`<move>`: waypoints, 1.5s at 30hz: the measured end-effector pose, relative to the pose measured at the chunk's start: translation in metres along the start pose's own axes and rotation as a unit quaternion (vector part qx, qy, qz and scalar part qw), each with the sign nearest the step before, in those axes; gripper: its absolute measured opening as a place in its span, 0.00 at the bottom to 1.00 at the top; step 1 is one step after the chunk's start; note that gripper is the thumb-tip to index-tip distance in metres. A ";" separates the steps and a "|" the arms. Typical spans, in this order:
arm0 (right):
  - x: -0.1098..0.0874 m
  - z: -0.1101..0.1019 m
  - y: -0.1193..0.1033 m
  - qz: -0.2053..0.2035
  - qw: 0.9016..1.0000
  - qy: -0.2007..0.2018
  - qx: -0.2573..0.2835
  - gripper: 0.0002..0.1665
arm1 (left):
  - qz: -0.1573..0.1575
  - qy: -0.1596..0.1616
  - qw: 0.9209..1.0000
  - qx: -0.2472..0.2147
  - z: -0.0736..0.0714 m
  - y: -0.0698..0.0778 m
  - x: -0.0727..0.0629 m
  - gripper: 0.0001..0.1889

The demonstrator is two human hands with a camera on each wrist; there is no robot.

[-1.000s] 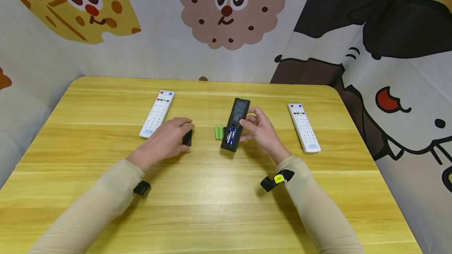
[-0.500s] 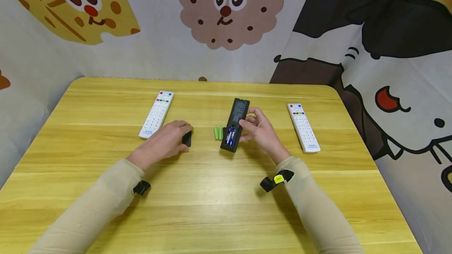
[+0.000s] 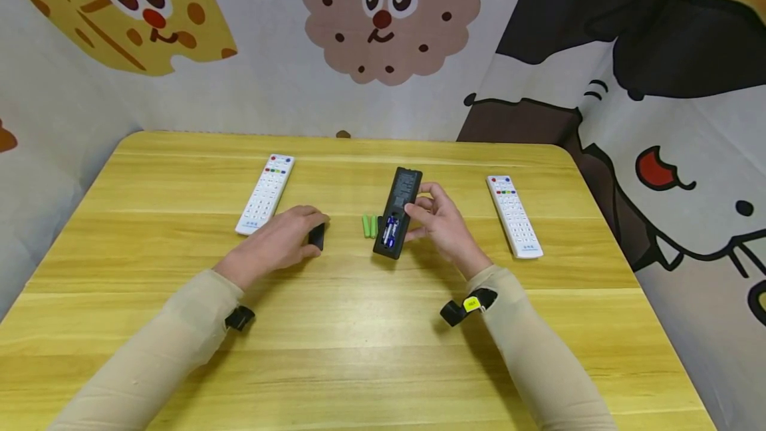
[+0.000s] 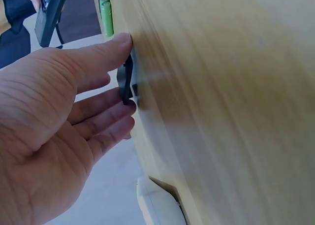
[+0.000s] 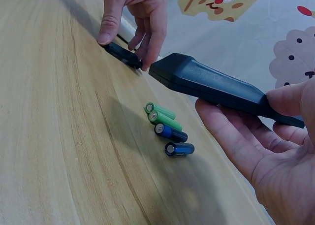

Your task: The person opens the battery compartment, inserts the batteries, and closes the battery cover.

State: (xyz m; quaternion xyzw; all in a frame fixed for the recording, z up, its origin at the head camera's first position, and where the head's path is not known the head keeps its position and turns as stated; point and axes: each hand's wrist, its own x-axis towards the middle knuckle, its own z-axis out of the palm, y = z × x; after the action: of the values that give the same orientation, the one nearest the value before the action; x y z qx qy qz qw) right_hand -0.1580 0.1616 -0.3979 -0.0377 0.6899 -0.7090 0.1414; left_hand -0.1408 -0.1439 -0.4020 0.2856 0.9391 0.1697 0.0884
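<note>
My left hand (image 3: 281, 241) pinches a black battery cover (image 3: 316, 236) between thumb and fingers, low at the tabletop; in the left wrist view the cover (image 4: 125, 80) stands tilted on edge. In my right hand (image 3: 441, 221) is a black remote control (image 3: 404, 191), back side up and held above the table. Its battery compartment is uncovered, with blue-and-silver batteries (image 3: 391, 230) inside. Beneath the remote, the right wrist view has two green batteries (image 5: 165, 120) and two dark blue batteries (image 5: 179, 149) side by side on the wood.
A white remote control (image 3: 266, 193) lies face up left of centre, partly behind my left hand. Another white remote control (image 3: 515, 218) lies to the right of my right hand. The wooden table (image 3: 359, 351) ends at a cartoon-printed cloth backdrop (image 3: 251, 98).
The fingers of my left hand have shifted very slightly towards me with the battery cover. My right hand and the black remote control stay in place.
</note>
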 end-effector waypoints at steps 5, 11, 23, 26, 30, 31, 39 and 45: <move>0.000 0.001 0.000 0.002 1.000 0.002 0.001 0.17 | 0.022 0.014 1.000 0.002 0.001 -0.002 -0.001 0.31; 0.000 0.001 -0.001 0.002 1.000 0.000 0.002 0.17 | 0.037 0.024 0.999 0.005 0.001 -0.001 0.000 0.31; 0.001 0.001 0.002 0.003 1.000 -0.009 0.003 0.19 | 0.072 0.058 0.996 0.006 0.001 0.008 0.002 0.31; 0.001 0.002 0.002 0.001 1.000 -0.011 0.002 0.19 | 0.081 0.065 0.995 0.009 0.001 0.009 0.003 0.31; 0.001 0.003 0.003 0.000 1.000 -0.011 0.006 0.18 | 0.089 0.073 0.993 0.012 0.001 0.012 0.004 0.31; 0.001 0.003 0.003 -0.001 1.000 -0.011 0.008 0.18 | 0.091 0.074 0.993 0.012 0.001 0.012 0.004 0.30; 0.002 0.005 0.003 0.000 1.000 -0.009 0.013 0.17 | 0.104 0.087 0.991 0.009 0.001 0.017 0.007 0.29; 0.002 0.006 0.003 0.004 1.000 -0.010 0.002 0.18 | 0.119 0.097 0.988 0.006 0.001 0.020 0.009 0.28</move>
State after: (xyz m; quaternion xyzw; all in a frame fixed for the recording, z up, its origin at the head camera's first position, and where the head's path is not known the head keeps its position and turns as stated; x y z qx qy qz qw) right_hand -0.1584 0.1553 -0.4012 -0.0421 0.6874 -0.7091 0.1513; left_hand -0.1374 -0.1226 -0.3961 0.3780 0.9035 0.2002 -0.0261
